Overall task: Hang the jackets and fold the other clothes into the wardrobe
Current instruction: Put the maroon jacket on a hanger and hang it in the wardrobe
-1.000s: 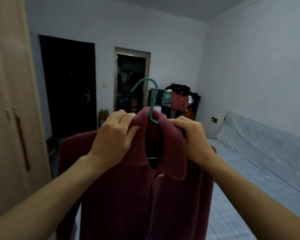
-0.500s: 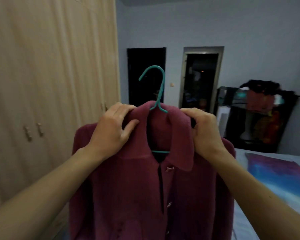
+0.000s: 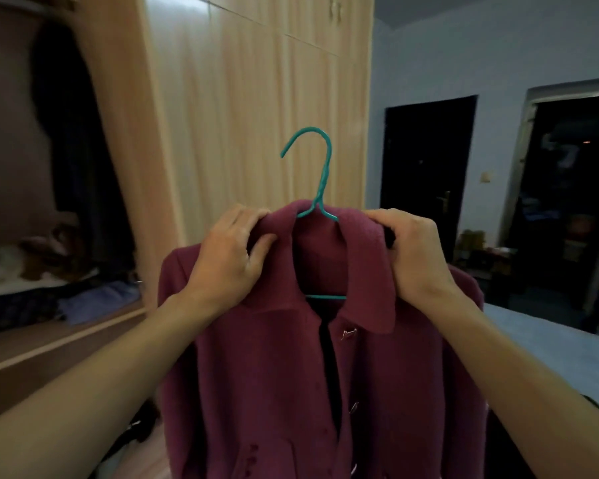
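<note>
A maroon jacket point(image 3: 270, 368) hangs on a teal hanger point(image 3: 320, 174) held up in front of me, its hook sticking up above the collar. My left hand point(image 3: 229, 261) grips the left side of the collar and shoulder. My right hand point(image 3: 415, 254) grips the right side of the collar. The jacket front is partly buttoned and hangs down out of view. The wooden wardrobe point(image 3: 256, 115) stands behind it, with an open compartment point(image 3: 49, 167) at the left holding a dark hanging garment and folded clothes on a shelf.
Shut wardrobe doors fill the middle background. A dark door point(image 3: 426, 174) and an open doorway point(image 3: 567, 202) are at the right. A light blue bed point(image 3: 550, 347) lies at lower right. Dark items lie on the floor at lower left.
My view has swung left, from the bed and doorways toward the wardrobe, whose open compartment is now visible. Both hands keep the same grip on the jacket's collar.
</note>
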The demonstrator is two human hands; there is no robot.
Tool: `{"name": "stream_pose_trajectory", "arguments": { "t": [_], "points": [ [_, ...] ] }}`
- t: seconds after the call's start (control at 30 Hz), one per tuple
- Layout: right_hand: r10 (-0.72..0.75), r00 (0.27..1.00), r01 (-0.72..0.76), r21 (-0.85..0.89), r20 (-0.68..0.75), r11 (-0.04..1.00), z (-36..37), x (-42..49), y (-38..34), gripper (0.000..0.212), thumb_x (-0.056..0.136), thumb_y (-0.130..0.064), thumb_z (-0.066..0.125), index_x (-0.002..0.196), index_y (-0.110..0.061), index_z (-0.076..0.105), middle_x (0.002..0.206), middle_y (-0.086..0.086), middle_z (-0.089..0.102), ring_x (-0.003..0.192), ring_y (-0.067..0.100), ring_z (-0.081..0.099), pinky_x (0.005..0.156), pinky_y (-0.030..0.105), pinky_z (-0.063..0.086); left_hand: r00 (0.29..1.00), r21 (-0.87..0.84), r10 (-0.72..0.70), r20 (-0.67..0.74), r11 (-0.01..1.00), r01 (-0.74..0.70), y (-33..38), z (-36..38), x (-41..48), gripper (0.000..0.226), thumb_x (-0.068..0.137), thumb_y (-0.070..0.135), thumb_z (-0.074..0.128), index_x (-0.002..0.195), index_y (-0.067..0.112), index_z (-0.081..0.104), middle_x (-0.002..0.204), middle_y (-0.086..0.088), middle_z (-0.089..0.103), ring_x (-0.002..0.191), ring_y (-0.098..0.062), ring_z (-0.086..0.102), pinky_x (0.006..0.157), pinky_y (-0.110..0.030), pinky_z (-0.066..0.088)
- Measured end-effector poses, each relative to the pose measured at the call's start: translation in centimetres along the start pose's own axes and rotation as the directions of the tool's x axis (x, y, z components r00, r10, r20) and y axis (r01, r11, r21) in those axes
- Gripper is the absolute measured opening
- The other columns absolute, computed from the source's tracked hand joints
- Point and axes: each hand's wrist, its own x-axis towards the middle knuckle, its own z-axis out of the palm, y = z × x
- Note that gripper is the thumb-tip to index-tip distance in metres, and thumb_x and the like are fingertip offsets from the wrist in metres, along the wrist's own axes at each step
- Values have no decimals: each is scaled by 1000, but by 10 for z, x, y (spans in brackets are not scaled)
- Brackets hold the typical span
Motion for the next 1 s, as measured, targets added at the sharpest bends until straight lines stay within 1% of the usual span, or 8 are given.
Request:
{"name": "stream_pose_trajectory", "arguments": {
  "t": [0.1,0.3,0.47,0.57,0.7,0.83,0.93,1.0],
  "points": [
    [-25,999,23,93,20,995,34,5,-33,31,78,7,71,103,-10,75,90,3,74,83,19,68,76,40,55,998,60,-41,-40,997,44,-21,-44,-18,26,89,12,69,112,3,63,100,-10,62,94,-24,57,86,-21,36],
    [-94,994,77,241,57,967,101,12,-116,29,79,4,71,103,-11,76,89,2,75,83,20,70,74,41,55,990,157,-106,-94,980,120,-67,-142,-61,27,88,15,69,113,6,64,100,-6,59,93,-20,57,86,-23,41],
    [-101,991,67,342,85,937,154,9,-181,40,79,6,70,105,-25,71,88,-7,73,78,5,67,73,29,56,977,219,-142,-158,960,175,-98,-213,-101,27,89,11,67,116,7,63,101,-7,57,92,-24,57,84,-44,50],
    [-133,974,27,485,185,874,177,7,-215,47,81,6,68,103,-35,62,83,-11,67,71,8,63,66,33,55,957,250,-170,-235,941,229,-114,-244,-121,26,88,6,67,114,7,63,100,-8,57,90,-27,57,82,-48,48],
    [-299,905,140,451,303,881,195,18,-242,46,87,0,64,117,-36,63,111,-12,65,104,6,62,93,26,49,938,315,-184,-294,908,277,-137,-279,-140,25,88,4,67,113,5,65,98,-10,57,87,-29,57,81,-47,48],
    [-253,832,-68,544,493,836,215,30,-264,37,93,-21,40,115,-34,67,115,-14,65,112,2,59,100,25,43,923,359,-191,-334,880,312,-163,-302,-156,26,88,4,67,114,5,64,98,-8,57,88,-25,55,80,-47,48],
    [-319,817,16,533,481,846,241,37,-275,29,98,-41,52,117,-27,69,110,-14,70,105,1,63,94,28,50,919,394,-203,-339,856,335,-180,-311,-165,26,88,4,66,114,5,63,99,-8,56,88,-25,55,79,-48,49],
    [-369,810,106,504,456,857,260,43,-279,28,92,-36,67,117,-23,69,106,-13,70,98,1,64,89,31,53,915,413,-216,-342,840,352,-191,-316,-166,26,88,3,67,114,4,64,99,-9,57,88,-27,56,79,-50,49]
  ]
}}
